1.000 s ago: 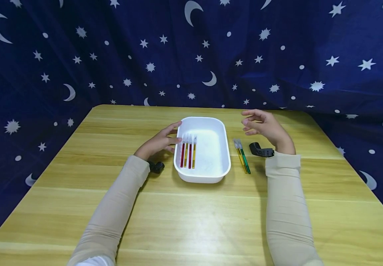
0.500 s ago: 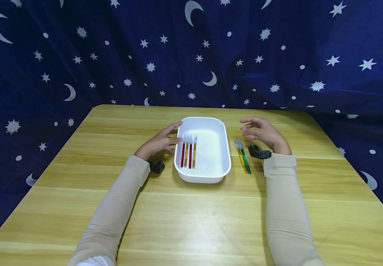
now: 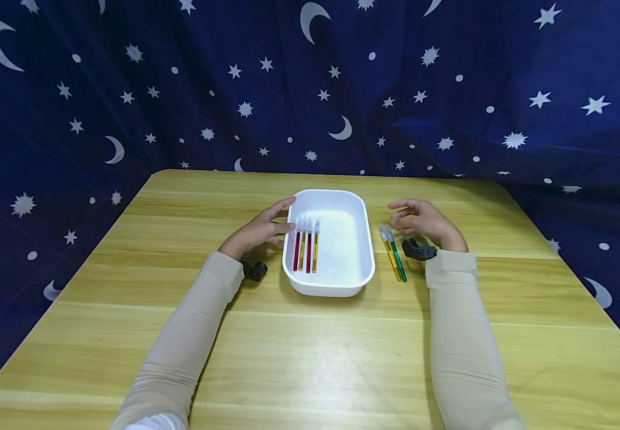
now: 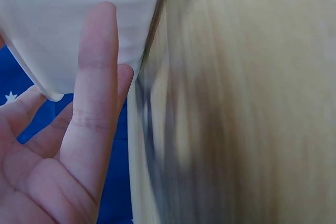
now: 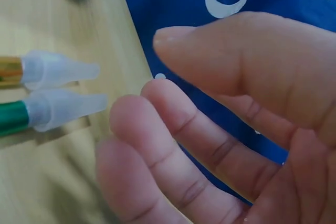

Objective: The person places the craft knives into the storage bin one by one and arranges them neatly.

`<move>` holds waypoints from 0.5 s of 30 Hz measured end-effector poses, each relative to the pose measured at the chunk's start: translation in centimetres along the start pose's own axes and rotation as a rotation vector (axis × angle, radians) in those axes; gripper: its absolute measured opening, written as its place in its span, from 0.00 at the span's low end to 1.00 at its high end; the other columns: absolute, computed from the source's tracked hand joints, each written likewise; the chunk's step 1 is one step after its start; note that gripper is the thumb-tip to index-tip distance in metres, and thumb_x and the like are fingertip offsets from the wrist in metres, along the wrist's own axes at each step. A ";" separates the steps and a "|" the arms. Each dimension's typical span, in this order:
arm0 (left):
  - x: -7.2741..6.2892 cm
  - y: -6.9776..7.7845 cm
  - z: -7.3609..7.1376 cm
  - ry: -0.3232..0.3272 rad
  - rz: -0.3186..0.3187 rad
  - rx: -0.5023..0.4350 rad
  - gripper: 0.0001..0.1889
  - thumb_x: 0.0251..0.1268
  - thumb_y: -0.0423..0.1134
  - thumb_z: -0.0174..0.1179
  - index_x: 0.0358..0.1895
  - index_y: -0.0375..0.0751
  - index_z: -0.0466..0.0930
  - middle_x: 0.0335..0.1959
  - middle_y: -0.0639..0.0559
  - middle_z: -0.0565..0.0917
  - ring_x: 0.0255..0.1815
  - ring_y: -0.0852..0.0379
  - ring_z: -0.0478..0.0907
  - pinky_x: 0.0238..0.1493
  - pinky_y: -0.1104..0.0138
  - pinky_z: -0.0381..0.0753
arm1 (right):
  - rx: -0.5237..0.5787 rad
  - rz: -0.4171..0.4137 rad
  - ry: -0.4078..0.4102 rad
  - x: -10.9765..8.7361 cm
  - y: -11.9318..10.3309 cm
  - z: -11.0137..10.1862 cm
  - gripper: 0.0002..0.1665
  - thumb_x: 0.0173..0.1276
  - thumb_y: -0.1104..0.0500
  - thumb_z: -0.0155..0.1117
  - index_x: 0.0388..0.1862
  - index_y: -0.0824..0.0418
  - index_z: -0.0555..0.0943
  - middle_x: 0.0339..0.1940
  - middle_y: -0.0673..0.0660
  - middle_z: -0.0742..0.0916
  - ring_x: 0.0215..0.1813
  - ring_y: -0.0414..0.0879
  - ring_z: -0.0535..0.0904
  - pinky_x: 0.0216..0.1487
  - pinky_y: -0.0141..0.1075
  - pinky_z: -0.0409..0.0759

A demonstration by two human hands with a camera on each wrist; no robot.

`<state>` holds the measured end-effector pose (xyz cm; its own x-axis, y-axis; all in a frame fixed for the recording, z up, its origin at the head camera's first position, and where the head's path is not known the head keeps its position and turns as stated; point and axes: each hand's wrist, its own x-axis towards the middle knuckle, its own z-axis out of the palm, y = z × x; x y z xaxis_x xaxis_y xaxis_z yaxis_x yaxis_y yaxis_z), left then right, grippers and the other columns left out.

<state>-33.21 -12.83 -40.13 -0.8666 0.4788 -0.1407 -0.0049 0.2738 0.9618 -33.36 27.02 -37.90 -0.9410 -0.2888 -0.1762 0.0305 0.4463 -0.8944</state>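
Note:
The white rectangular tray (image 3: pixel 344 257) stands mid-table. Inside it, along the left side, lie red craft knives (image 3: pixel 296 251) and yellow craft knives (image 3: pixel 315 251) in a row, their translucent caps pointing away. My left hand (image 3: pixel 256 232) rests at the tray's left side, fingertips at the rim; in the left wrist view a straight finger (image 4: pixel 94 77) lies against the outer wall. My right hand (image 3: pixel 425 220) hovers with loosely bent fingers, holding nothing. Just left of it, a yellow craft knife (image 3: pixel 390 258) and a green craft knife (image 5: pixel 13 118) lie side by side on the table.
Light wood table (image 3: pixel 321 358) carries everything. A dark blue curtain (image 3: pixel 192 77) with moons and stars hangs behind and beside it. Black wrist cameras sit below the left wrist (image 3: pixel 255 271) and by the right wrist (image 3: pixel 419 249).
My right hand has come down and slightly left, nearer the capped ends of the two craft knives on the table. My left hand and the tray stay in place.

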 end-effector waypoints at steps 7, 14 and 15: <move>0.0 0.0 0.0 -0.001 0.001 0.000 0.41 0.85 0.36 0.55 0.91 0.52 0.45 0.86 0.36 0.58 0.73 0.35 0.74 0.58 0.49 0.86 | -0.002 0.032 -0.012 0.2 0.5 0.1 0.34 0.81 0.69 0.61 0.81 0.75 0.64 0.61 0.68 0.81 0.47 0.45 0.83 0.48 0.36 0.87; 0.0 0.0 0.0 -0.004 0.008 0.010 0.41 0.86 0.36 0.55 0.91 0.51 0.44 0.86 0.35 0.58 0.73 0.34 0.74 0.57 0.50 0.87 | -0.008 0.045 -0.028 0.5 1.0 0.3 0.33 0.80 0.71 0.60 0.79 0.78 0.64 0.58 0.67 0.83 0.44 0.43 0.81 0.44 0.34 0.86; 0.0 0.0 0.0 -0.004 0.008 0.011 0.41 0.86 0.36 0.55 0.91 0.51 0.44 0.85 0.35 0.58 0.73 0.34 0.74 0.56 0.51 0.87 | -0.012 0.045 -0.032 0.5 1.1 0.4 0.33 0.80 0.71 0.60 0.79 0.78 0.64 0.57 0.66 0.83 0.44 0.43 0.81 0.44 0.33 0.86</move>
<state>-33.19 -12.82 -40.13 -0.8646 0.4843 -0.1339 0.0074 0.2787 0.9604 -33.70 27.06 -39.12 -0.9277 -0.2947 -0.2294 0.0684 0.4697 -0.8802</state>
